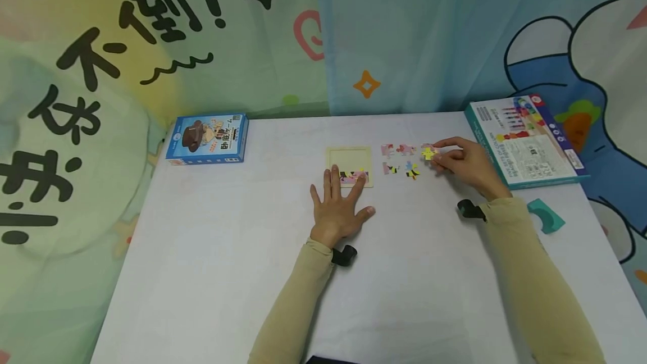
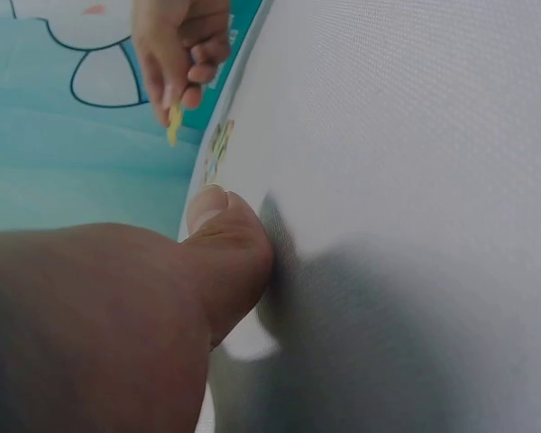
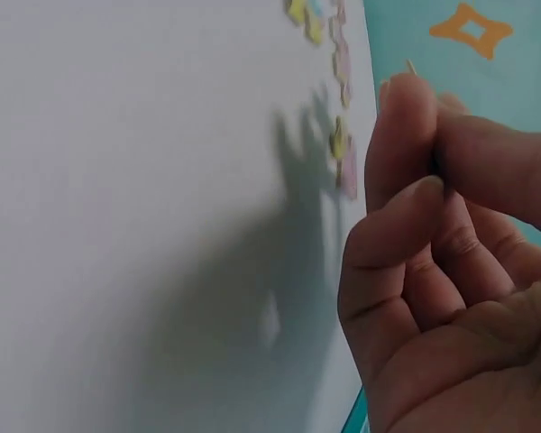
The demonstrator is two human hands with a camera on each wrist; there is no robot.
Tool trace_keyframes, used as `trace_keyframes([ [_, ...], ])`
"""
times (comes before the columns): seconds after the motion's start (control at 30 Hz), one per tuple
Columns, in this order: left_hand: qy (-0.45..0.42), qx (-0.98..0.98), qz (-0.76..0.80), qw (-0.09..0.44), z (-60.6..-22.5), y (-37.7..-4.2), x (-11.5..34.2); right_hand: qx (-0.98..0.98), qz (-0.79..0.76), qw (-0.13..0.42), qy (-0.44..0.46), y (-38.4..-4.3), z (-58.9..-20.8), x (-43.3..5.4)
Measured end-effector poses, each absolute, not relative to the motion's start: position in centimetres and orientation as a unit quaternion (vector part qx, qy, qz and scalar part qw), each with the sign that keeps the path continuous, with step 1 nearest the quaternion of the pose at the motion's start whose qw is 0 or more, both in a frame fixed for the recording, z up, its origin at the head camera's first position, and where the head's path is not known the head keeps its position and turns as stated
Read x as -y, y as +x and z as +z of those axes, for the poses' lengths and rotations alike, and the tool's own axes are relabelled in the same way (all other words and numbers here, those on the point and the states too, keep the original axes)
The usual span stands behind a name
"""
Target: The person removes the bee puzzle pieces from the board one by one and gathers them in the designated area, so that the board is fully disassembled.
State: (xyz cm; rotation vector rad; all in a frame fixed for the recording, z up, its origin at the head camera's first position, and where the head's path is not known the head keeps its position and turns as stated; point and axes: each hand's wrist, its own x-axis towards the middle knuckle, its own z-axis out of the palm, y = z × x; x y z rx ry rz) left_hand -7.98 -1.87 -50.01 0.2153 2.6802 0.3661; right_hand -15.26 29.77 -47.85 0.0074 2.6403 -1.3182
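Observation:
My left hand [image 1: 336, 215] lies with its fingers spread, fingertips on the lower part of a square, pale-yellow puzzle tray [image 1: 349, 149]. A strip of joined puzzle pieces [image 1: 349, 176], pink with black and yellow, fills the tray's near edge, partly covered by those fingers. Between thumb and fingertips, my right hand [image 1: 462, 163] pinches a yellow puzzle piece [image 2: 174, 126], held above the table in the left wrist view. Its fingers mostly hide the piece in the right wrist view. Several loose pieces [image 1: 406, 150] lie right of the tray, pink, yellow and blue.
A blue box [image 1: 207, 139] stands at the back left of the white table [image 1: 227, 240]. At the back right lies a larger white and teal box [image 1: 528, 142], close beside my right wrist. A teal arch-shaped block [image 1: 547, 216] sits near the right sleeve.

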Motion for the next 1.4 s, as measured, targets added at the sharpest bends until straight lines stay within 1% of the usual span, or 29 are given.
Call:
trace_keyframes([
  [0.33,0.081,-0.963,0.152,0.207,-49.5,-7.7,1.9,-0.905,-0.407,0.125,-0.012,-13.8,-47.9,-31.3],
  [0.5,0.081,-0.965,0.147,0.2,-48.9,-7.6,2.0,-0.915,-0.387,0.115,-0.013,-13.6,-48.4,-31.4],
  [1.07,0.076,-0.963,0.143,0.216,-49.9,-8.1,2.0,-0.926,-0.364,0.1,-0.029,-13.4,-49.1,-30.9],
  [1.4,0.087,-0.964,0.153,0.199,-49.2,-7.8,2.2,-0.932,-0.347,0.108,-0.011,-13.5,-49.1,-30.7],
])
